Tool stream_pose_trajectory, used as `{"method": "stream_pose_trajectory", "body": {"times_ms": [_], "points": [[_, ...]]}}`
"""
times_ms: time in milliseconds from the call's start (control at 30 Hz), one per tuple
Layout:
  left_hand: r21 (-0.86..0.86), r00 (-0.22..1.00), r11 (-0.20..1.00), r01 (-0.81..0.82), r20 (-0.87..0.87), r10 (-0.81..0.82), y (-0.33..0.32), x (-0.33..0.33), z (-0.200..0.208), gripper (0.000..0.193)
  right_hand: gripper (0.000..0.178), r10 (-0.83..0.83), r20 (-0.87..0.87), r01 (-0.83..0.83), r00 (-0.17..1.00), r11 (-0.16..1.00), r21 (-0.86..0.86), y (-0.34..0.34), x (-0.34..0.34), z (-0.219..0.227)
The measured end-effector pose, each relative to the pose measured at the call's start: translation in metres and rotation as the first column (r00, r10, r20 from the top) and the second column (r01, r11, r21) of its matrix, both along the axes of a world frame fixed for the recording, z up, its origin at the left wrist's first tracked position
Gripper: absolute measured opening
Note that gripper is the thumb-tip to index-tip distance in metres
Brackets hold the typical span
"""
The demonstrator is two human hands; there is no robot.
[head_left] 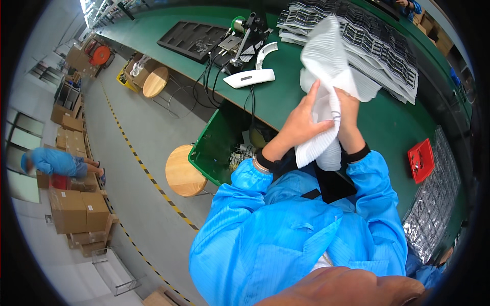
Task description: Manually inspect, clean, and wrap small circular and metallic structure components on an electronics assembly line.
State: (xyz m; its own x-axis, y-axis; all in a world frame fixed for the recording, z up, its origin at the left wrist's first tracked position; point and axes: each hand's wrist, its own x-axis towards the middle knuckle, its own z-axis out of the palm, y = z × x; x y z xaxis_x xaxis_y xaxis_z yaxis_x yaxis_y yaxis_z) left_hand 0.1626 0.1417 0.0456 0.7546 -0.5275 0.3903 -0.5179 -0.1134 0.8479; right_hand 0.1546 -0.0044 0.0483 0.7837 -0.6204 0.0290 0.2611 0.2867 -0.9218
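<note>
Both hands, centre frame: left hand (pixel 301 122) and right hand (pixel 349 120) clamp a white ribbed sheet (pixel 326 66) held above the green worktop (pixel 393 122). Approx. mid-handling; sheet not yet set down. Black item (pixel 334 186) below, prob. a tablet.

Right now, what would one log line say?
left hand: holds white ribbed sheet | right hand: grips same sheet | beneath: green table

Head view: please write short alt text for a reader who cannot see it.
Both hands, left hand and right hand, grip a white ribbed cloth above a green table. A white handheld scanner lies on the table, left of the cloth.
</note>
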Motion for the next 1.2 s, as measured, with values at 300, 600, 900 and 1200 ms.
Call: {"method": "stream_pose_trajectory", "body": {"times_ms": [300,600,900,1200], "points": [[0.205,0.938,0.946,-0.25,0.293,0.184,0.019,0.036,-0.013,0.04,0.061,0.325,-0.086,-0.331,0.942,0.852,-0.405,0.002,0.036,-0.002],[-0.13,0.994,0.986,-0.101,0.017,0.104,0.018,0.065,-0.053,0.069,0.021,0.036,-0.039,-0.053,0.999,0.75,-0.659,-0.017,0.083,-0.02],[-0.267,0.901,0.957,0.116,-0.377,-0.215,-0.033,-0.005,0.0,0.061,0.033,0.021,0.297,0.057,0.955,0.967,-0.25,-0.032,-0.006,0.027],[-0.706,0.206,0.55,0.447,-0.517,-0.831,-0.11,-0.067,0.004,0.065,0.029,-0.293,0.075,0.289,0.953,0.807,-0.516,-0.112,-0.163,0.057]]}}
